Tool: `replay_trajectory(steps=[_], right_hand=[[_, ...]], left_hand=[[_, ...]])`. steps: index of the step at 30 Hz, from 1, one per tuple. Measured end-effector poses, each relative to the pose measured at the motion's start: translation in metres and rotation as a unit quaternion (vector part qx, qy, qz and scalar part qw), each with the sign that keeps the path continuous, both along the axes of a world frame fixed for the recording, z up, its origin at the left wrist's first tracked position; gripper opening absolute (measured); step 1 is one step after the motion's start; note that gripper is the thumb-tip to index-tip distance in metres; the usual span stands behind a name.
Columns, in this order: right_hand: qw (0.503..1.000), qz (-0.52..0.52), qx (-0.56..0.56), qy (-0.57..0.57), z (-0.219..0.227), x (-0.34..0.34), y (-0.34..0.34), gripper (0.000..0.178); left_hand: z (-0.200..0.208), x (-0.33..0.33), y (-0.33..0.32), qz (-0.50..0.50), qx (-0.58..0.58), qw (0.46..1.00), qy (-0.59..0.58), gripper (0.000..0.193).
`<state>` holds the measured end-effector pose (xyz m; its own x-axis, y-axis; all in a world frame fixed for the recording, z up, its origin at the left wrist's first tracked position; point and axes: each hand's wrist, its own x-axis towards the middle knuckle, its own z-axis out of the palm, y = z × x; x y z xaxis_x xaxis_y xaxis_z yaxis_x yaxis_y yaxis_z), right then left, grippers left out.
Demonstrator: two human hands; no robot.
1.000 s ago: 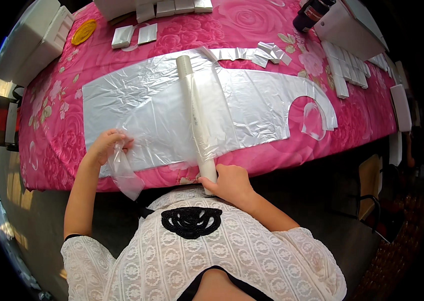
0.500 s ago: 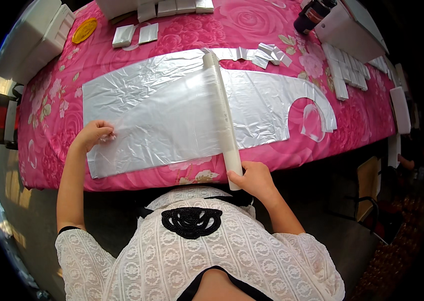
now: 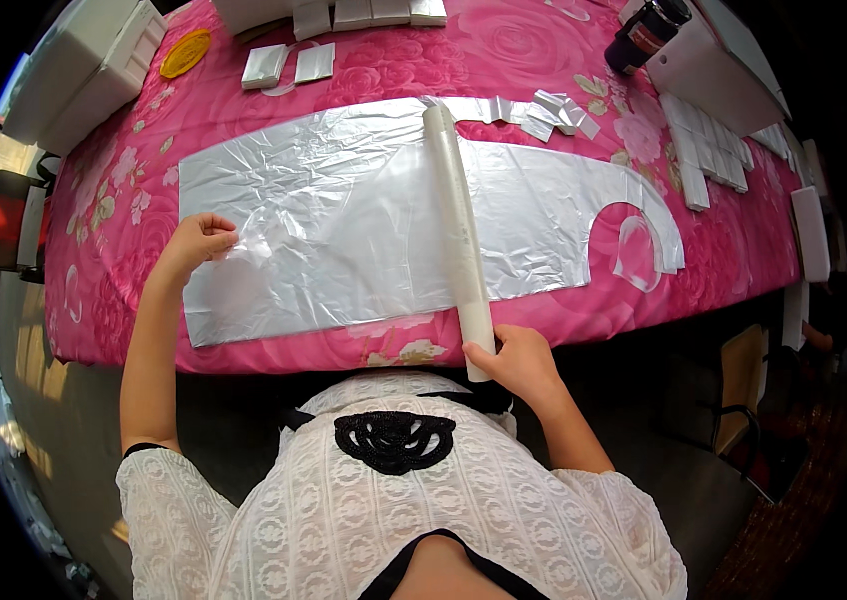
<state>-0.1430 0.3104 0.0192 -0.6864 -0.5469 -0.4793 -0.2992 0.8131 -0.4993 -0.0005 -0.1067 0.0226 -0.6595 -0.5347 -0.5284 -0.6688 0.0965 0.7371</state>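
Observation:
A silver plastic apron-like sheet (image 3: 533, 220) lies spread on the table, with a curved cut-out at its right end and a folded strap at its far edge. Across its middle rests a long roll of clear film (image 3: 460, 220), its near end jutting past the table edge. My right hand (image 3: 515, 362) is closed round that near end. To the left, my left hand (image 3: 205, 243) pinches the loose corner of the clear film (image 3: 255, 240) drawn from the roll, just above the silver sheet. The film between roll and hand is see-through and creased.
The pink flowered tablecloth (image 3: 503, 45) covers the table. White boxes (image 3: 78, 75) stand far left, with a yellow oval dish (image 3: 185, 53) beside them. Folded silver packets (image 3: 314, 63) lie at the back. A dark tumbler (image 3: 646, 35) and white packs (image 3: 703, 150) are far right; a chair (image 3: 743, 390) stands beyond.
My left hand has lifted the film's corner slightly away from the near edge, and the film has bunched near it. The right hand still holds the roll. The whole view has shifted a little.

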Motion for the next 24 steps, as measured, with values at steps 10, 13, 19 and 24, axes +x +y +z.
replay_trajectory(steps=[10,13,19,24], right_hand=[[0.944,0.079,-0.25,0.199,0.033,0.002,-0.056,0.041],[0.929,0.119,-0.293,0.19,0.035,0.007,-0.079,0.04],[0.936,0.119,-0.278,0.18,0.028,0.005,-0.069,0.038],[0.948,0.117,-0.263,0.134,0.032,0.01,-0.067,0.038]], left_hand=[[0.046,-0.017,0.075,-0.051,0.205,0.963,0.169,0.018],[0.055,-0.019,0.085,-0.058,0.208,0.963,0.159,0.018],[0.036,0.014,0.053,0.014,0.141,0.981,0.132,0.02],[0.038,0.013,0.058,0.0,0.153,0.978,0.145,0.019]])
